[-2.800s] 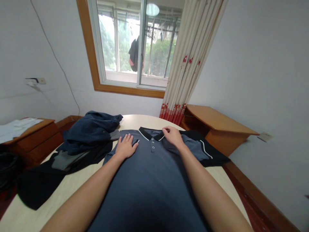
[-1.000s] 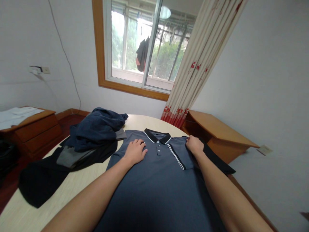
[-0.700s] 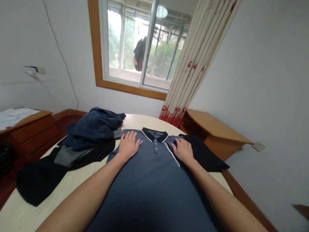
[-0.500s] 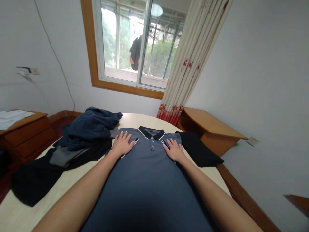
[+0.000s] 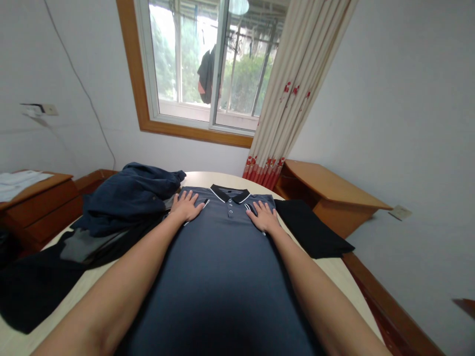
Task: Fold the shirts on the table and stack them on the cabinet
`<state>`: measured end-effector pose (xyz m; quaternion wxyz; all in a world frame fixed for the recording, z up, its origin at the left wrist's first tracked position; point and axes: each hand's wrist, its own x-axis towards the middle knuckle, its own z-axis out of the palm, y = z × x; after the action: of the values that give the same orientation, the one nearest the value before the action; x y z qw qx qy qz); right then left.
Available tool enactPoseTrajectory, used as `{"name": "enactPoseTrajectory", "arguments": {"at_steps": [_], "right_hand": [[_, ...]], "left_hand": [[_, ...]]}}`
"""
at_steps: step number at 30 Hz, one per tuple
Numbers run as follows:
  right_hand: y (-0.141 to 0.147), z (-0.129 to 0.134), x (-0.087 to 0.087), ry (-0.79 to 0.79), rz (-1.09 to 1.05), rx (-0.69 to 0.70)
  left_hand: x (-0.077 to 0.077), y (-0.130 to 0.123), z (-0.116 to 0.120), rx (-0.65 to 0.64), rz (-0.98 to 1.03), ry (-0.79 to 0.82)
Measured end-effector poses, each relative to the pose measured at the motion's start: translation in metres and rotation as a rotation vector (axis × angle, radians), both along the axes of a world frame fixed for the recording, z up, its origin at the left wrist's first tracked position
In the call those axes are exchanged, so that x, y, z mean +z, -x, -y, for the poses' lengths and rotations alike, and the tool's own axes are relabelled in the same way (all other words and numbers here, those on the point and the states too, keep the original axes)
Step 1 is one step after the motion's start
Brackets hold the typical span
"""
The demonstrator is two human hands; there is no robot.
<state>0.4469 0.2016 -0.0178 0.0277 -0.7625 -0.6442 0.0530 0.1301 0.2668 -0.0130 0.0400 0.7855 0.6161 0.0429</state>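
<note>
A dark grey polo shirt point(image 5: 222, 257) lies front up and spread flat, its black collar with a white edge pointing towards the window. Its sleeves are folded in over the chest, with their black-and-white cuffs showing beside my hands. My left hand point(image 5: 185, 206) rests flat on the shirt's left sleeve area, fingers spread. On the opposite side my right hand point(image 5: 264, 217) presses flat near the other cuff, fingers also apart. Neither hand grips the cloth. The shirt's lower part runs down into shadow at the bottom of the view.
A heap of dark blue clothing point(image 5: 126, 198) and black garments lies left on the pale table point(image 5: 208, 179). A folded black garment point(image 5: 311, 230) is at the right. Beyond stand a wooden desk point(image 5: 334, 185), a curtain point(image 5: 293, 94) and, far left, a wooden cabinet point(image 5: 40, 210).
The camera view has shifted slightly, so the shirt and hands appear a little higher. Both hands stay flat on the shirt in about the same places.
</note>
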Motion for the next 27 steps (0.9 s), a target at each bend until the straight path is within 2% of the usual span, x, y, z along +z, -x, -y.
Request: {"name": "enactPoseTrajectory", "arguments": {"at_steps": [3, 5, 8, 10, 13, 15, 18, 20, 23, 25, 27], "right_hand": [[0.009, -0.001, 0.007, -0.022, 0.045, -0.016], [0.025, 0.010, 0.013, -0.094, 0.101, -0.001], [0.062, 0.048, 0.016, -0.224, 0.094, 0.138], [0.082, 0.083, 0.013, -0.218, 0.007, 0.247], [0.085, 0.133, 0.006, -0.133, -0.093, 0.292], [0.067, 0.160, 0.003, -0.103, -0.101, 0.246], [0.028, 0.189, 0.005, -0.083, -0.054, 0.118], [0.012, 0.205, 0.007, -0.078, -0.017, 0.035], [0.023, 0.226, 0.012, -0.085, 0.029, -0.030], [0.047, 0.240, 0.014, -0.100, 0.011, 0.065], [0.071, 0.252, 0.014, -0.098, -0.058, 0.228]], "left_hand": [[0.007, -0.007, 0.002, 0.023, -0.052, -0.024], [0.013, -0.017, 0.018, 0.000, -0.090, -0.099], [0.014, -0.033, 0.068, -0.188, -0.063, -0.263], [0.007, -0.033, 0.108, -0.354, -0.005, -0.276], [-0.006, -0.004, 0.157, -0.402, 0.036, -0.127], [-0.010, 0.030, 0.179, -0.375, 0.041, -0.062], [-0.007, 0.079, 0.203, -0.292, 0.044, -0.045], [-0.002, 0.098, 0.223, -0.235, 0.034, -0.039], [0.007, 0.096, 0.261, -0.231, 0.024, -0.016], [0.011, 0.084, 0.287, -0.322, 0.041, 0.013], [0.011, 0.075, 0.307, -0.394, 0.062, 0.037]]}}
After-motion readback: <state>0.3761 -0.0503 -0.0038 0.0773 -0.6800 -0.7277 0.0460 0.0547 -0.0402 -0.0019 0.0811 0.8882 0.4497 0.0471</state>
